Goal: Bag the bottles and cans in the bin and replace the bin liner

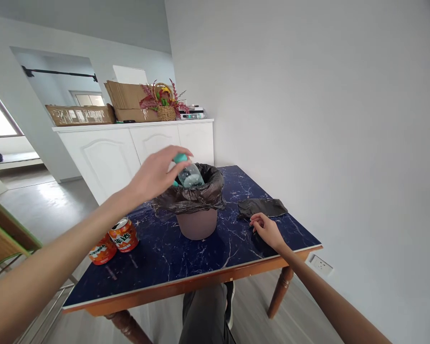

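Observation:
My left hand [161,173] is closed round the teal top of a clear plastic bottle [191,176]. The bottle tilts at the mouth of a mauve trash bin [198,224], its lower end just over the opening. A black trash bag [204,200] lines the bin and hangs over its rim. Another bit of teal shows at the rim below my left hand; what it belongs to is hidden. On the table's right side rests my right hand [267,231], fingers loosely curled and apart, holding nothing. Just beyond it lies a folded black plastic bag [262,207].
Two orange soda cans [123,235] stand at the left of the blue marble-patterned table [186,265]. Behind is a white cabinet [107,153] carrying cardboard boxes [129,101] and a flower basket [166,112]. A wall runs along the right; a chair [3,239] is at the left.

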Action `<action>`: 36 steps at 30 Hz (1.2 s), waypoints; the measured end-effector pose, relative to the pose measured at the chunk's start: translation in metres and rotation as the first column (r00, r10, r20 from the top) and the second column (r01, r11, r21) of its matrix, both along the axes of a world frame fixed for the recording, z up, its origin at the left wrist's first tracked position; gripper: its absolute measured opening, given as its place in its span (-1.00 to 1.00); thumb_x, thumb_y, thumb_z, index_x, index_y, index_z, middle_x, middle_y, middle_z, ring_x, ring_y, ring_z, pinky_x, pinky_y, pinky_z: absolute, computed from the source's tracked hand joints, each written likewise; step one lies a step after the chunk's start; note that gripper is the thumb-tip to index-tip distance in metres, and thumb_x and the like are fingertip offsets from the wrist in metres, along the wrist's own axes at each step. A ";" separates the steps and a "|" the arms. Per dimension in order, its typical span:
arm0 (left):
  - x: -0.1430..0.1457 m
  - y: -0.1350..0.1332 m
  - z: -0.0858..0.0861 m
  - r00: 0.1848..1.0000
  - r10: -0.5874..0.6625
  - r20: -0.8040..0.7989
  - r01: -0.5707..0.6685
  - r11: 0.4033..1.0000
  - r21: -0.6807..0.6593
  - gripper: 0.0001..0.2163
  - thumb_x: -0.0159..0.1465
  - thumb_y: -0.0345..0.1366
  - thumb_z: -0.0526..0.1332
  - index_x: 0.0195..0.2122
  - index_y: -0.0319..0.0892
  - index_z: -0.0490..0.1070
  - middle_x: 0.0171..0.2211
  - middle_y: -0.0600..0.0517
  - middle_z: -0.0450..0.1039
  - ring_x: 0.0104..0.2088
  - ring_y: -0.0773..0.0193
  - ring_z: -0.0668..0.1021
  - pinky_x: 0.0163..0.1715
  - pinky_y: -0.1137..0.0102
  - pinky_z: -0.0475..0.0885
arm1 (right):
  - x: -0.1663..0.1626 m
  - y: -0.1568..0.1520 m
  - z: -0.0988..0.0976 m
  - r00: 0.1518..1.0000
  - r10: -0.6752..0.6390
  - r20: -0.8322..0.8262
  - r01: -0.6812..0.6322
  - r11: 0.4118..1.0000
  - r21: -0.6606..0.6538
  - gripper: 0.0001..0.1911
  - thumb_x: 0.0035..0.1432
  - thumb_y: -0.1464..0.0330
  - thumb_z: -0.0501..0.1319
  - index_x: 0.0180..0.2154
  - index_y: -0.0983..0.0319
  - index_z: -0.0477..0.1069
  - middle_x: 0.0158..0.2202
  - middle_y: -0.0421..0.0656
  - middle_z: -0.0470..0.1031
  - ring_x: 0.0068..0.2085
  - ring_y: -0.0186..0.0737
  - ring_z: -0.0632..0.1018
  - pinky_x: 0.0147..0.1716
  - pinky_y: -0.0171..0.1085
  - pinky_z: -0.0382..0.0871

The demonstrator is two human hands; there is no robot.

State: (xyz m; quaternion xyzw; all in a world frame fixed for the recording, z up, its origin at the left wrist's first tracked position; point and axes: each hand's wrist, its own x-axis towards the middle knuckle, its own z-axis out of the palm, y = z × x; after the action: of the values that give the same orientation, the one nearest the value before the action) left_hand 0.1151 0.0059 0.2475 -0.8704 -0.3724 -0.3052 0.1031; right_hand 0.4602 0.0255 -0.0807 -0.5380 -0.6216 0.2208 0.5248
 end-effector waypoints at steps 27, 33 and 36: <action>-0.201 0.014 -0.145 0.887 0.278 -0.369 -0.402 0.857 -0.322 -0.53 0.29 0.11 0.16 0.13 0.03 0.53 0.22 -0.18 0.53 0.15 -0.23 0.57 0.18 0.04 0.39 | -0.004 -0.005 0.012 0.997 -0.027 0.073 0.021 0.997 0.075 -0.85 0.23 0.28 0.11 -0.20 0.13 0.41 -0.35 -0.17 0.62 -0.44 -0.17 0.61 -0.35 -0.18 0.54; -0.209 0.022 -0.145 0.913 0.263 -0.310 -0.373 0.847 -0.379 -0.41 0.30 0.14 0.19 0.29 -0.01 0.39 0.19 -0.17 0.55 0.16 -0.23 0.58 0.11 0.09 0.46 | -0.048 -0.021 0.086 0.986 -0.142 0.092 0.102 0.933 0.344 -0.62 0.35 0.24 0.19 0.15 0.17 0.34 0.09 0.08 0.46 0.06 0.06 0.54 0.10 0.09 0.48; -0.201 0.018 -0.141 0.926 0.256 -0.276 -0.354 0.843 -0.406 -0.35 0.28 0.24 0.20 0.28 -0.01 0.38 0.19 -0.17 0.56 0.14 -0.24 0.60 0.08 0.10 0.48 | -0.082 -0.034 0.145 0.963 -0.138 0.231 -0.016 0.827 0.562 -0.43 0.39 0.26 0.20 0.37 0.11 0.19 0.28 0.09 0.32 0.33 0.18 0.36 0.31 0.25 0.29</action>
State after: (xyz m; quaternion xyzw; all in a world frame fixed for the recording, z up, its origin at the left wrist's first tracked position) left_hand -0.0855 0.0234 0.1067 -0.8271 -0.5536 -0.0963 -0.0141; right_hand 0.3780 -0.0086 0.0647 -0.4049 -0.7049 -0.0607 0.5793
